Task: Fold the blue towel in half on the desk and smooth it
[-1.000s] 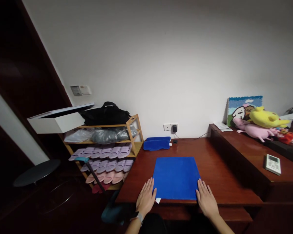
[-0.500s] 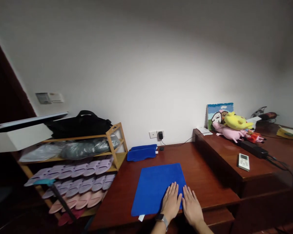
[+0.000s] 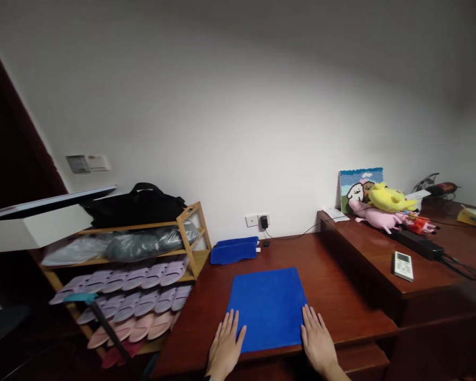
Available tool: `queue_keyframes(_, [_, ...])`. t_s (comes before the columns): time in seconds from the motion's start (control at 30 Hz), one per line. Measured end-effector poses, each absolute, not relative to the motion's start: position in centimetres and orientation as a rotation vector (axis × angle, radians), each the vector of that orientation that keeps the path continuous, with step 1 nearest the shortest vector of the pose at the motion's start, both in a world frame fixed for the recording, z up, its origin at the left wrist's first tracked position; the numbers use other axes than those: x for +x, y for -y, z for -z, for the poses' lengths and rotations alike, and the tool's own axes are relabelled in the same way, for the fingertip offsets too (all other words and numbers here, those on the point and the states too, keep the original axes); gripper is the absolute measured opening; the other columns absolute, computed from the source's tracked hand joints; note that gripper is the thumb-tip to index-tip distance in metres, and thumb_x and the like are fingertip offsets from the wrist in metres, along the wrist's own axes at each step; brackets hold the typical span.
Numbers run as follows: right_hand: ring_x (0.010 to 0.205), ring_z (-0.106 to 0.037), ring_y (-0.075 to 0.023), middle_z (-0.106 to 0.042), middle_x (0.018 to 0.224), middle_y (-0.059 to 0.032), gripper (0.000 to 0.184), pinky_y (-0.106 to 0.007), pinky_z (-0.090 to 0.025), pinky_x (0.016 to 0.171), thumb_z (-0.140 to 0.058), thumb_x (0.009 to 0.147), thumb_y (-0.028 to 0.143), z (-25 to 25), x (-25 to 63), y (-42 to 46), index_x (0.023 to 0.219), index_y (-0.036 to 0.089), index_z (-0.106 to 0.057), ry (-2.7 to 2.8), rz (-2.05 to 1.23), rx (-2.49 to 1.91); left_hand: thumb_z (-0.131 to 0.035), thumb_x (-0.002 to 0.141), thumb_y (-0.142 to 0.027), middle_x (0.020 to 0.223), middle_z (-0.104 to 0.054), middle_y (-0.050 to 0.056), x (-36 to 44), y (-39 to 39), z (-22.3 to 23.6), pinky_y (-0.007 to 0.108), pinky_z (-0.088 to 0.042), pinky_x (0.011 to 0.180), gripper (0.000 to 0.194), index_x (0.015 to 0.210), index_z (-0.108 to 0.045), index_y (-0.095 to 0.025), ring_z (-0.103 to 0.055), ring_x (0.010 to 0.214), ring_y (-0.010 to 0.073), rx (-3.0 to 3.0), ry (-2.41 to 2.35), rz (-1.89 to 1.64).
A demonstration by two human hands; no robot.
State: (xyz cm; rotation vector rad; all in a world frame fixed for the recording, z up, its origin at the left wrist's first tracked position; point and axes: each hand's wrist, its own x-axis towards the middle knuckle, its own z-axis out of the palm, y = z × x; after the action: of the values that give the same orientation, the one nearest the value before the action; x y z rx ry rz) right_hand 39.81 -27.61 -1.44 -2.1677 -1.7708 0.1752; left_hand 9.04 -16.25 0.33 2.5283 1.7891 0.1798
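Observation:
A flat blue cloth [image 3: 267, 307] lies spread on the dark red wooden table [image 3: 333, 296] in front of me. My left hand [image 3: 224, 349] rests palm down at the cloth's near left corner, fingers apart and touching its edge. At the near right corner my right hand [image 3: 316, 341] lies flat the same way. Neither hand holds anything. A folded stack of blue cloth [image 3: 234, 250] sits farther back by the wall.
A wooden shoe rack [image 3: 143, 275] with several pink and lilac slippers and a black bag [image 3: 137, 203] stands at the left. A raised cabinet [image 3: 381, 254] at the right holds plush toys [image 3: 383, 206], a white remote [image 3: 403, 265] and a black power strip [image 3: 416, 243]. A charger [image 3: 264, 221] is plugged in.
Half a second ago both hands lay side by side on the cloth's near right part. Now they are spread apart to its two near corners. The view shifted slightly.

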Motion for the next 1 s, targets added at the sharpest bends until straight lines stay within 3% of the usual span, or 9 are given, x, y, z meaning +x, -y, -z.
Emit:
queue_keyframes(0.2, [0.155, -0.018, -0.0235, -0.024, 0.166, -0.0040, 0.066, -0.045, -0.014, 0.128, -0.020, 0.101, 0.045, 0.8, 40.2, 28.1, 0.159, 0.014, -0.031, 1.806, -0.296, -2.218, -0.023, 0.102, -0.062, 0.165, -0.027, 0.010, 7.4, 17.2, 0.7, 0.051, -0.028, 0.124, 0.074, 0.160, -0.032, -0.016, -0.024, 0.153, 0.0289, 2.583, -1.767, -0.314])
queue_keyframes(0.53, [0.156, -0.017, -0.0215, -0.022, 0.168, -0.0031, 0.067, -0.041, -0.013, 0.127, -0.013, 0.102, 0.043, -2.2, 41.7, 23.9, 0.161, 0.013, -0.024, 1.779, -0.328, -2.324, -0.025, 0.103, -0.062, 0.165, -0.027, 0.010, 7.8, 17.8, 0.9, 0.048, -0.028, 0.125, 0.074, 0.160, -0.031, -0.014, -0.025, 0.153, 0.0278, 2.601, -1.763, -0.413])
queue_keyframes(0.8, [0.156, -0.013, -0.0207, -0.018, 0.168, -0.0029, 0.069, -0.042, -0.006, 0.127, -0.013, 0.101, 0.045, 0.4, 41.8, 21.1, 0.161, 0.011, -0.020, 1.815, -0.305, -2.295, -0.023, 0.104, -0.060, 0.165, -0.030, 0.007, 6.9, 17.5, 1.3, 0.048, -0.025, 0.126, 0.070, 0.159, -0.033, -0.018, -0.026, 0.153, 0.0256, 2.585, -1.781, -0.325])
queue_keyframes(1.0, [0.156, -0.012, -0.0202, -0.018, 0.168, -0.0030, 0.069, -0.041, -0.005, 0.127, -0.013, 0.101, 0.045, 0.7, 42.0, 21.3, 0.161, 0.011, -0.018, 1.806, -0.317, -2.287, -0.016, 0.106, -0.055, 0.166, -0.029, 0.009, 15.2, 17.3, -1.2, 0.046, -0.022, 0.127, 0.068, 0.159, -0.032, -0.016, -0.024, 0.154, 0.0242, 2.627, -1.600, -0.413])
